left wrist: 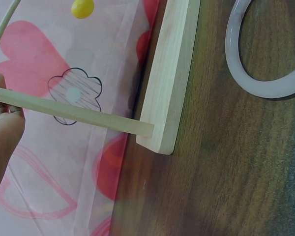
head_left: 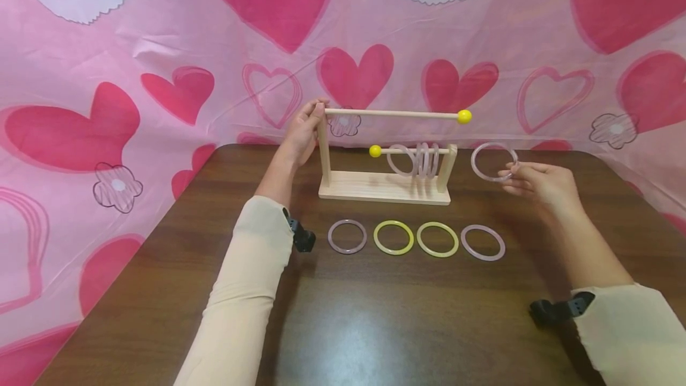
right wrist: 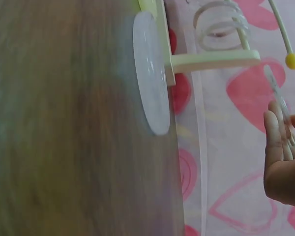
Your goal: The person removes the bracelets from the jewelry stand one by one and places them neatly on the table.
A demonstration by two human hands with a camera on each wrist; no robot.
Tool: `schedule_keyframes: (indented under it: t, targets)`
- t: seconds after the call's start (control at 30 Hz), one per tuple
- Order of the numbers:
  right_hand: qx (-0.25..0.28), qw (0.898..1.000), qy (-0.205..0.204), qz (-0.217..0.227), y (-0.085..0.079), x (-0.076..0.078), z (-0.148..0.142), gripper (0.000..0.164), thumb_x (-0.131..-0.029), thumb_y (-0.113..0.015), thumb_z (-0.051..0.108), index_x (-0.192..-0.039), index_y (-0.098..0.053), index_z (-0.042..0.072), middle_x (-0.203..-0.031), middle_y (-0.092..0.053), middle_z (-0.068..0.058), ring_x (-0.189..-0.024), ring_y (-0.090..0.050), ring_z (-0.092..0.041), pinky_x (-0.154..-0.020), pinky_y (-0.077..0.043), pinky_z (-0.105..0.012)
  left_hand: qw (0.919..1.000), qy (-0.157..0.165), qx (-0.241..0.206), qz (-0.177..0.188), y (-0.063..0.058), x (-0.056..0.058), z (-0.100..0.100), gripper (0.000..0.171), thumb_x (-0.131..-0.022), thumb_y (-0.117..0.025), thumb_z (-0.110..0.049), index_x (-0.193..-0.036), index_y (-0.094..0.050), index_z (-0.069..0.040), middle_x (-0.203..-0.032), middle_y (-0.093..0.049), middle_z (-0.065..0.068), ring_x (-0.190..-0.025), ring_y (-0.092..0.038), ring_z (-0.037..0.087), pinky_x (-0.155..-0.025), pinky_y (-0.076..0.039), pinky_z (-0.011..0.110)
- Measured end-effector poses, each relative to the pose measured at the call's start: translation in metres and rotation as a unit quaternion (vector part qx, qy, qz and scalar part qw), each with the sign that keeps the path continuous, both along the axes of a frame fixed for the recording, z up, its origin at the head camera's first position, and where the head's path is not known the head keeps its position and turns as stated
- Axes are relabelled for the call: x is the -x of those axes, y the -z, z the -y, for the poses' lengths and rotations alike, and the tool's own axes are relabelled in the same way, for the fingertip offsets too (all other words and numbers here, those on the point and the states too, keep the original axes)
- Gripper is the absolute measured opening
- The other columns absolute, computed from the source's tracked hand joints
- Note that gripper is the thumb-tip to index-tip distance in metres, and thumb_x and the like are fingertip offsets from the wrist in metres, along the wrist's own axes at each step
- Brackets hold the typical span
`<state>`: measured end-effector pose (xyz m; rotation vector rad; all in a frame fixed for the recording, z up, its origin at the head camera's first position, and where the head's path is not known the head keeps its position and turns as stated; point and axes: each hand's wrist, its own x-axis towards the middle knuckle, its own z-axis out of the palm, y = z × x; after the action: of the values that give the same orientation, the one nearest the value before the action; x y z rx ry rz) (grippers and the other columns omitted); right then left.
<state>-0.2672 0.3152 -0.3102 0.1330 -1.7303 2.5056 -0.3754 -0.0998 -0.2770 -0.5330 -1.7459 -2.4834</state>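
A wooden bangle stand (head_left: 383, 188) stands near the table's back edge, with two rods at different heights. My left hand (head_left: 301, 136) grips the top of its tall post (left wrist: 73, 112), fingers behind and thumb in front. Yellow balls tip the bare upper rod (head_left: 396, 114) and the lower rod. Several pale translucent bangles (head_left: 426, 162) hang on the lower rod, one tilted nearer the ball. To the right of the stand, my right hand (head_left: 549, 188) pinches a clear pinkish bangle (head_left: 474, 165) between thumb and fingers. It is raised, apart from the upper rod's yellow ball (head_left: 464, 116).
In front of the stand, a row of bangles lies flat on the brown table (head_left: 225, 255): greyish mauve (head_left: 330, 237), yellow (head_left: 376, 237), pale yellow (head_left: 420, 239) and lilac (head_left: 502, 249). A pink heart-patterned cloth (head_left: 225, 28) hangs behind the table.
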Motion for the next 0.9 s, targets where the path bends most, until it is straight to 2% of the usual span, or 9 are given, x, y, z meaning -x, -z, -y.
schedule_keyframes:
  t: [0.13, 0.3, 0.53, 0.7, 0.9]
  targets:
    - [-0.032, 0.999, 0.006, 0.012, 0.002, -0.003, -0.007, 0.020, -0.089, -0.055, -0.005, -0.080, -0.072, 0.001, -0.077, -0.069, -0.011, -0.069, -0.068, -0.019, -0.063, -0.053, -0.029, 1.0000, -0.001, 0.002, 0.002, 0.000, 0.000, 0.000, 0.012, -0.098, -0.043, -0.017, -0.100, -0.055, -0.019, -0.090, -0.054, -0.002, -0.086, -0.044, 0.012, -0.079, -0.035, 0.025]
    - [-0.033, 0.999, -0.011, 0.016, 0.006, -0.004, -0.012, 0.022, -0.089, -0.053, -0.006, -0.080, -0.072, 0.000, -0.078, -0.069, -0.012, -0.070, -0.068, -0.019, -0.063, -0.053, -0.029, 1.0000, -0.003, -0.001, 0.003, 0.000, 0.000, 0.000, 0.012, -0.098, -0.044, -0.017, -0.100, -0.055, -0.019, -0.090, -0.053, -0.001, -0.089, -0.044, 0.014, -0.086, -0.033, 0.031]
    - [-0.027, 0.998, -0.054, 0.025, 0.010, -0.005, -0.020, 0.021, -0.090, -0.052, -0.007, -0.082, -0.071, -0.002, -0.077, -0.068, -0.015, -0.072, -0.068, -0.021, -0.063, -0.053, -0.031, 1.0000, -0.004, 0.002, 0.001, 0.000, 0.000, 0.000, 0.012, -0.098, -0.044, -0.018, -0.100, -0.055, -0.019, -0.088, -0.052, 0.000, -0.088, -0.044, 0.014, -0.082, -0.034, 0.029]
    - [-0.057, 0.994, -0.079, 0.045, 0.012, -0.008, -0.026, 0.023, -0.092, -0.050, -0.004, -0.083, -0.071, 0.000, -0.079, -0.069, -0.014, -0.074, -0.068, -0.019, -0.065, -0.053, -0.030, 1.0000, -0.005, -0.001, 0.000, -0.001, -0.001, -0.001, 0.012, -0.098, -0.043, -0.017, -0.099, -0.055, -0.019, -0.089, -0.052, 0.001, -0.087, -0.044, 0.013, -0.082, -0.034, 0.028]
    - [-0.093, 0.987, -0.103, 0.078, 0.016, -0.011, -0.032, 0.024, -0.092, -0.050, -0.005, -0.083, -0.072, 0.001, -0.081, -0.069, -0.014, -0.074, -0.067, -0.018, -0.066, -0.053, -0.030, 1.0000, -0.004, -0.004, 0.004, -0.001, -0.001, -0.001, 0.012, -0.098, -0.043, -0.017, -0.100, -0.055, -0.018, -0.089, -0.049, 0.002, -0.085, -0.044, 0.012, -0.075, -0.035, 0.024]
